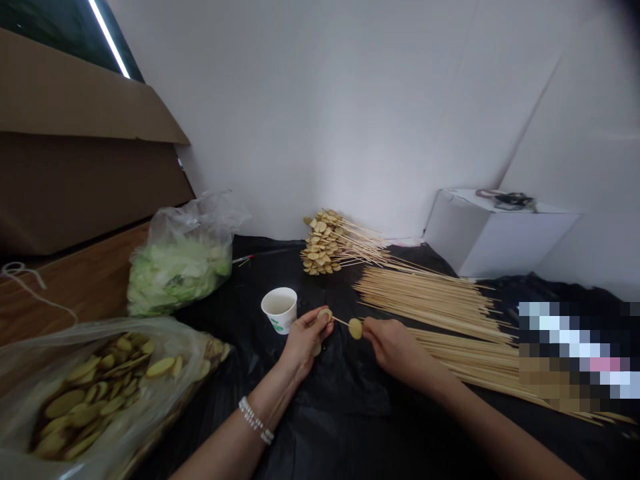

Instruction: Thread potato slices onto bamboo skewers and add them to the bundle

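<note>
My left hand (pixel 303 339), with a beaded bracelet at the wrist, is closed on a pale round potato slice (pixel 325 315) at the tip of a thin wooden skewer (pixel 341 322). Another slice shows below its fingers. Farther along the skewer sits a second potato slice (pixel 355 328), close to the fingertips of my right hand (pixel 393 343). My right hand is closed around the skewer behind that slice. Just beyond my left hand stands a white paper cup (pixel 279 310) with a green print; what it holds is unclear.
An open plastic bag of potato slices (pixel 85 407) lies front left, with a bag of pale green leaves (pixel 180 270) behind. Threaded skewers (pixel 323 243) are piled at the back. Bare skewers (pixel 425 297) lie right, near a white box (pixel 493 230). Black sheeting (pixel 345 427) covers the surface.
</note>
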Available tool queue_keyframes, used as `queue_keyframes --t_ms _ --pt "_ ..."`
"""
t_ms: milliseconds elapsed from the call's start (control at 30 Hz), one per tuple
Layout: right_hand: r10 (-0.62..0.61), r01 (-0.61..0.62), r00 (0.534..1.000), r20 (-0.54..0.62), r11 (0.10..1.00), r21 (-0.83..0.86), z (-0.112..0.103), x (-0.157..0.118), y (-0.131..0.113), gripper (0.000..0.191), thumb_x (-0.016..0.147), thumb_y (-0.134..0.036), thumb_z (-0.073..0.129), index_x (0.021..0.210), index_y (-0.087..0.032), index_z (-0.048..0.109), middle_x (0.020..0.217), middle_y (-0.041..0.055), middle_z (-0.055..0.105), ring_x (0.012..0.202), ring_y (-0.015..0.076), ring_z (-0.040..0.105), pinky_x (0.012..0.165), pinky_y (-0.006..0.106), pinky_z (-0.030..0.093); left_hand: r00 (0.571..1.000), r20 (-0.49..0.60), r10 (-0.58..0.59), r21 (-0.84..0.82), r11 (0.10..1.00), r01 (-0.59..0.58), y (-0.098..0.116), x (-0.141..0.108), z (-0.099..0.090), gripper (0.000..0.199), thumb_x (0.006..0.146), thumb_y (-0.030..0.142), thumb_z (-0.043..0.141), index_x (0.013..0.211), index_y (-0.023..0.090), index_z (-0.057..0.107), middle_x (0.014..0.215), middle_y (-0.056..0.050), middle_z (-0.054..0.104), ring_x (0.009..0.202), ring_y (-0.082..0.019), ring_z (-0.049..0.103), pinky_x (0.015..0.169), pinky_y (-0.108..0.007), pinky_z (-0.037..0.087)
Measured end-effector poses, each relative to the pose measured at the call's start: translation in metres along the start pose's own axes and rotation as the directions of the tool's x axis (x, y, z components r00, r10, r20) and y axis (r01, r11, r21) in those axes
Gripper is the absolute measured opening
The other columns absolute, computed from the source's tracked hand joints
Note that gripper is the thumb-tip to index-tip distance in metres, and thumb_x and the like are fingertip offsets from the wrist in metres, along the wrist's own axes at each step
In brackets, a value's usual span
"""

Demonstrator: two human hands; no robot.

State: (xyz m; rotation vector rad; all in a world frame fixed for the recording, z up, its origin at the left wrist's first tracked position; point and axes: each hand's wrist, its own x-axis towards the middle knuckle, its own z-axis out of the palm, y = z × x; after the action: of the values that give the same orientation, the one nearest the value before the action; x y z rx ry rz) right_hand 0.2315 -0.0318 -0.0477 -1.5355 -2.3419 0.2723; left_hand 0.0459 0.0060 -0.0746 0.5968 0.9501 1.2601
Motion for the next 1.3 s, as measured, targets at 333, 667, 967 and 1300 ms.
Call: queue_keyframes --t_ms 333,667,967,1300 --pt "0.016 -0.014 1.0 -0.021 0.995 0.097 0.007 0.004 -0.006 0.019 0.089 -0.015 0.04 0.078 -0.017 0.056 0.074 0.0048 0.064 0.066 0.0144 0.057 0.061 0.025 0.03 0.995 0.091 -0.034 0.041 0.999 0.031 -0.002 -0.007 0.005 0.024 0.065 0.012 0.077 0.088 0.009 0.068 0.075 -0.007 0.069 0.06 -0.008 0.062 0.061 -0.015 0.052" --pt "0.033 -0.017 0.995 -0.092 0.986 0.166 0.011 0.007 -0.008 0.021 0.089 -0.015 0.04 0.077 -0.018 0.057 0.074 0.0037 0.065 0.067 0.0142 0.057 0.063 0.024 0.032 0.994 0.078 -0.075 0.001 0.997 0.075 0.0 -0.003 0.003 0.01 0.067 0.011 0.075 0.072 0.01 0.067 0.073 -0.007 0.069 0.064 -0.009 0.064 0.064 -0.015 0.054" --pt "0.009 0.017 0.991 -0.137 0.983 0.182 0.02 0.01 -0.006 0.02 0.088 -0.014 0.04 0.075 -0.018 0.054 0.072 0.0032 0.062 0.067 0.0141 0.055 0.063 0.023 0.033 0.993 0.091 -0.068 0.034 0.997 0.065 -0.001 0.002 -0.001 0.01 0.066 0.012 0.075 0.073 0.009 0.068 0.073 -0.008 0.069 0.067 -0.011 0.065 0.066 -0.016 0.054" --pt "-0.045 0.066 0.986 -0.159 0.989 0.13 0.023 0.009 -0.005 0.022 0.091 -0.016 0.035 0.076 -0.018 0.051 0.072 0.003 0.059 0.066 0.0139 0.054 0.062 0.024 0.031 0.993 0.097 -0.074 0.062 0.996 0.068 -0.001 0.001 -0.001 0.009 0.068 0.01 0.074 0.076 0.009 0.069 0.073 -0.008 0.069 0.067 -0.011 0.065 0.067 -0.018 0.055"
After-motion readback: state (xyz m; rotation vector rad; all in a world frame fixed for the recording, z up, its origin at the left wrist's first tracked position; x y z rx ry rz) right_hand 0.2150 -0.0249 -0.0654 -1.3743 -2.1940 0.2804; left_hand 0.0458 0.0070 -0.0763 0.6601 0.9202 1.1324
